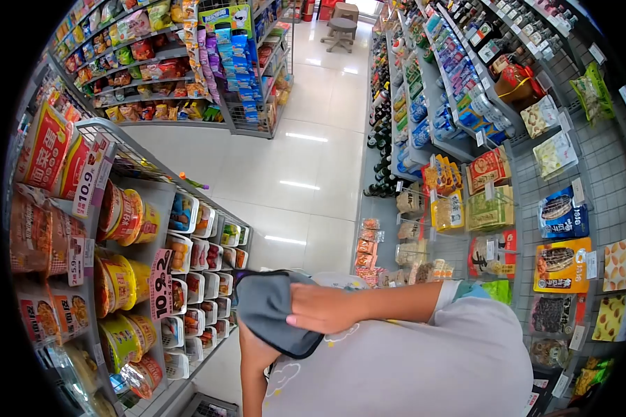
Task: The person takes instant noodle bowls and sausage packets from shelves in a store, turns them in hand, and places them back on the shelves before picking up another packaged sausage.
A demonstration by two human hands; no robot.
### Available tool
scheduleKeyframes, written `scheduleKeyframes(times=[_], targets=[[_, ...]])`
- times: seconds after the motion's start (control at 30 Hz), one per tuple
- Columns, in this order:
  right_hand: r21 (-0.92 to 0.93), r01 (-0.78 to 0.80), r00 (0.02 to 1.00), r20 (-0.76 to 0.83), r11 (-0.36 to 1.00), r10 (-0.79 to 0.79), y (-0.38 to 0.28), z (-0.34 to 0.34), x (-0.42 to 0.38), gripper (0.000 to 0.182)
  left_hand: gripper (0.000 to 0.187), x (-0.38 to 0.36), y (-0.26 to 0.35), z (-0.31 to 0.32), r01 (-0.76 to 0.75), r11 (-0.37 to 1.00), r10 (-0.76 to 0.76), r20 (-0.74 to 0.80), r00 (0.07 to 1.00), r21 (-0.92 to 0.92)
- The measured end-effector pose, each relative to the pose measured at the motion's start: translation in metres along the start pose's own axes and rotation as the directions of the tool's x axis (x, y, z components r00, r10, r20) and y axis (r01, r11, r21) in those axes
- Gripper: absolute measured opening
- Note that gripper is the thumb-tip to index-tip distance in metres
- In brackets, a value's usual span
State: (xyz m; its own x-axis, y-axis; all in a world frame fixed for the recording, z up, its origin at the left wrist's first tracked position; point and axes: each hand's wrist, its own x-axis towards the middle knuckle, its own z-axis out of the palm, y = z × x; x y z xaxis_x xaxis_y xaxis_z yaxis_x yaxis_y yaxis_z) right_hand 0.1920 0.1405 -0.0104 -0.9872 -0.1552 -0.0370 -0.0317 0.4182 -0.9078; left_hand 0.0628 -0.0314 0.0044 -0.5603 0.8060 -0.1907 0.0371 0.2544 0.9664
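Note:
A grey cloth (pixel 266 306) with black edging is bunched in front of my torso, at the lower middle of the head view. My right hand (pixel 323 306) grips it from the right, fingers bent over the fabric and thumb pressed on top. Below the cloth's left side, my left hand (pixel 256 346) shows only near the wrist. The cloth covers its fingers, so their grip is hidden. Closest to the left hand is a rack of small white tubs (pixel 195 321) with packed food.
Instant noodle tubs (pixel 118 278) and price signs (pixel 161 283) fill the left shelf. Hanging snack packets (pixel 562 267) line the right rack, bottles (pixel 381 156) beyond them. A tiled aisle (pixel 313 160) leads to a stool (pixel 341 33). A dark crate (pixel 212 405) stands low at left.

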Motion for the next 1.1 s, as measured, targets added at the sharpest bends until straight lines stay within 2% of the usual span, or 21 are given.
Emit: scheduleKeyframes(times=[0.03, 0.07, 0.1, 0.17, 0.2, 0.27, 0.3, 0.33, 0.4, 0.53, 0.6, 0.67, 0.7, 0.73, 0.77, 0.83, 0.87, 0.93, 1.0, 1.07, 1.1], targets=[[-0.060, 0.057, 0.994, -0.093, 0.997, -0.062, 0.010, 0.000, -0.001, 0.045, 0.091, -0.007, -0.009, 0.000, -0.043, 0.999, 0.043, -0.054, 0.998, -0.009], [-0.062, 0.052, 0.994, -0.094, 0.997, -0.057, 0.020, -0.001, 0.001, 0.045, 0.097, -0.014, -0.018, 0.001, -0.086, 0.996, 0.084, -0.109, 0.991, -0.018], [-0.048, 0.023, 0.989, -0.144, 0.999, -0.029, 0.024, -0.006, 0.008, 0.045, 0.097, -0.014, -0.018, 0.002, -0.088, 0.996, 0.085, -0.106, 0.991, -0.023], [-0.063, -0.035, 0.971, -0.238, 0.997, 0.019, 0.023, -0.013, 0.017, 0.045, 0.106, -0.011, -0.014, 0.003, -0.086, 0.984, 0.088, -0.008, 0.996, 0.156], [-0.067, -0.037, 0.971, -0.237, 0.997, 0.020, 0.021, -0.013, 0.025, 0.045, 0.106, -0.006, -0.011, 0.004, -0.089, 0.984, 0.091, -0.008, 0.996, 0.151], [-0.235, 0.039, 0.988, -0.137, 0.971, -0.073, 0.008, -0.014, 0.040, 0.046, 0.102, 0.005, -0.006, 0.005, -0.166, 0.933, 0.093, 0.231, 0.968, 0.318], [-0.280, 0.060, 0.994, -0.074, 0.958, -0.084, -0.006, -0.016, 0.047, 0.047, 0.091, 0.008, -0.038, 0.001, -0.229, 0.942, 0.132, 0.352, 0.927, 0.248], [-0.285, 0.057, 0.994, -0.074, 0.957, -0.082, -0.022, -0.016, 0.047, 0.047, 0.089, 0.004, -0.056, -0.002, -0.250, 0.941, 0.149, 0.383, 0.912, 0.230], [-0.350, 0.323, 0.923, -0.090, 0.879, -0.375, -0.043, -0.011, 0.043, 0.053, 0.086, -0.006, -0.082, -0.007, -0.280, 0.933, 0.179, 0.383, 0.906, 0.225], [-0.248, 0.327, 0.944, 0.032, 0.912, -0.329, -0.040, -0.009, 0.018, 0.059, 0.079, -0.025, -0.098, -0.012, -0.301, 0.919, 0.214, 0.319, 0.923, 0.256], [-0.163, 0.158, 0.987, 0.044, 0.974, -0.153, -0.029, -0.007, 0.009, 0.058, 0.077, -0.011, -0.066, -0.014, -0.298, 0.920, 0.216, 0.304, 0.928, 0.254], [-0.187, 0.082, 0.996, 0.038, 0.979, -0.076, -0.006, -0.009, 0.010, 0.059, 0.084, -0.003, -0.049, -0.012, -0.096, 0.994, 0.083, 0.258, 0.963, 0.041], [-0.210, 0.012, 1.000, 0.022, 0.978, -0.008, 0.007, -0.012, 0.013, 0.060, 0.101, -0.010, -0.050, -0.008, -0.151, 0.979, 0.146, 0.045, 0.988, 0.135], [-0.235, -0.057, 0.998, 0.005, 0.970, 0.060, 0.013, -0.015, 0.017, 0.061, 0.116, -0.014, -0.030, -0.002, -0.101, 0.992, 0.112, -0.163, 0.980, 0.074], [-0.236, -0.062, 0.998, 0.016, 0.970, 0.068, 0.017, -0.015, 0.025, 0.061, 0.121, -0.017, -0.023, -0.007, -0.097, 0.987, 0.114, -0.128, 0.985, 0.129], [-0.014, -0.129, 0.973, -0.196, 0.992, 0.124, 0.021, -0.014, 0.048, 0.051, 0.126, -0.017, -0.024, -0.012, -0.090, 0.980, 0.108, -0.094, 0.990, 0.179], [-0.013, -0.133, 0.973, -0.192, 0.991, 0.129, 0.020, -0.018, 0.057, 0.051, 0.127, -0.017, -0.027, -0.016, -0.128, 0.967, 0.149, -0.083, 0.985, 0.220], [0.228, -0.366, 0.928, 0.011, 0.902, 0.373, 0.009, -0.028, 0.073, 0.052, 0.128, -0.021, -0.032, -0.021, -0.160, 0.954, 0.184, -0.071, 0.980, 0.254], [0.293, -0.341, 0.929, -0.039, 0.893, 0.368, 0.023, -0.014, 0.078, 0.050, 0.132, -0.026, -0.038, -0.025, -0.057, 0.997, 0.062, -0.104, 0.993, 0.047], [0.774, -0.370, 0.816, 0.007, 0.514, 0.578, 0.032, 0.005, 0.077, 0.048, 0.133, -0.031, -0.054, -0.029, -0.070, 0.997, 0.072, -0.076, 0.994, 0.040], [0.880, -0.347, 0.749, 0.051, 0.326, 0.661, 0.039, 0.016, 0.074, 0.051, 0.133, -0.033, -0.058, -0.029, -0.024, 0.997, 0.016, -0.116, 0.993, -0.067]])
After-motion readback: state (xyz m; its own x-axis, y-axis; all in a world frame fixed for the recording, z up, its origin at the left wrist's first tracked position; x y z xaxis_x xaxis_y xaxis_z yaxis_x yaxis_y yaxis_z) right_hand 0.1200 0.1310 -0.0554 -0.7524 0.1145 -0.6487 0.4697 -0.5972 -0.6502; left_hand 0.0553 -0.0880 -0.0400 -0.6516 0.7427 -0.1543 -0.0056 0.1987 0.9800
